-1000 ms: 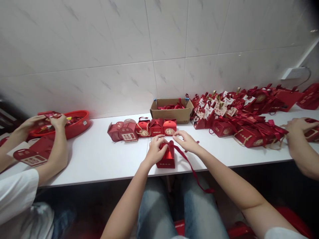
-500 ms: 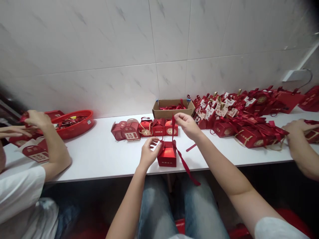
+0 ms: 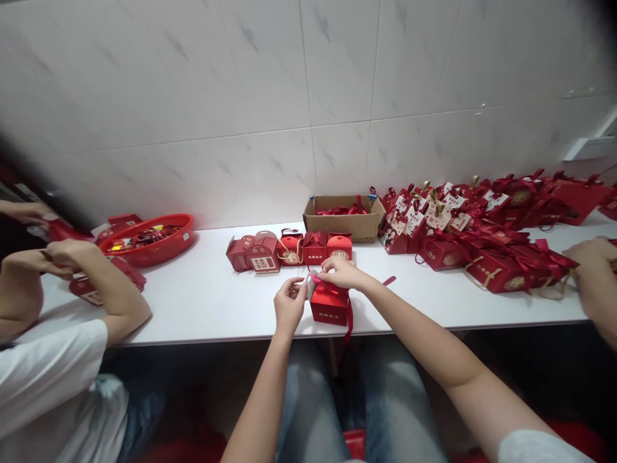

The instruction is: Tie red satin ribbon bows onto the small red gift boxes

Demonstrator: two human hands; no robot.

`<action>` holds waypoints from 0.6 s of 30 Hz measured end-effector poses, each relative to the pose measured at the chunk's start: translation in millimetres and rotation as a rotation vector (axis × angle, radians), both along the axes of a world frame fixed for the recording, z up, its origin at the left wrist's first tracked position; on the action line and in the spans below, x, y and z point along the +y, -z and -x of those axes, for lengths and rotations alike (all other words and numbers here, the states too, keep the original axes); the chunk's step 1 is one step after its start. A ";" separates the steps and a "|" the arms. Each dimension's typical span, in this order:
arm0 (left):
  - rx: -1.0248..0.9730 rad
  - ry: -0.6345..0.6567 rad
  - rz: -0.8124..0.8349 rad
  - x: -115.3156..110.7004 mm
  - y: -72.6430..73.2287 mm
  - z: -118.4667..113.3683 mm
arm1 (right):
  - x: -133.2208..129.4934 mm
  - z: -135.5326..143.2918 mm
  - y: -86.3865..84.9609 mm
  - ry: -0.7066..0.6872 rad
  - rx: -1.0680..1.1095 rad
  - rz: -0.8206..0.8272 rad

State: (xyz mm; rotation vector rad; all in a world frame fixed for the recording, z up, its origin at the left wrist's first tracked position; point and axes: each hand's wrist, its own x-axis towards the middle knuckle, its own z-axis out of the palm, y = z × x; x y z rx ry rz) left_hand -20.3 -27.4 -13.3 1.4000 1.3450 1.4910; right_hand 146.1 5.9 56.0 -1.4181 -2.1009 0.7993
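Note:
A small red gift box (image 3: 330,310) with gold lettering stands near the table's front edge, directly before me. My left hand (image 3: 290,305) pinches a raised flap at the box's left top side, its pale inner face showing. From the right, my right hand (image 3: 343,272) reaches over the box with fingertips closed on a dark red ribbon at that flap. The ribbon's loose length (image 3: 349,316) hangs down the box's right side. Exactly how the ribbon passes through the flap is hidden by my fingers.
Behind stand several red boxes (image 3: 265,256) and a cardboard box (image 3: 340,225) of ribbons. Many finished-looking red boxes (image 3: 501,273) crowd the right. At left are a red basin (image 3: 161,247) of wrapped pieces and a co-worker's arms (image 3: 103,273). Another hand (image 3: 588,263) is at far right.
My right hand has come down and left with the ribbon end to the flap. The left hand now pinches the flap, and the ribbon's trailing part has swung in against the box.

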 end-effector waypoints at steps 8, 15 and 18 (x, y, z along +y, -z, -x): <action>-0.062 0.006 0.029 -0.3 0.9 -1.2 | 3.1 5.7 1.0 0.023 -0.105 0.115; -0.002 0.018 -0.008 -4.2 -0.3 -1.9 | 10.2 8.4 7.2 0.022 -0.026 0.134; -0.044 0.034 -0.011 -3.8 -2.3 -4.0 | 12.1 6.9 10.8 0.003 0.028 0.117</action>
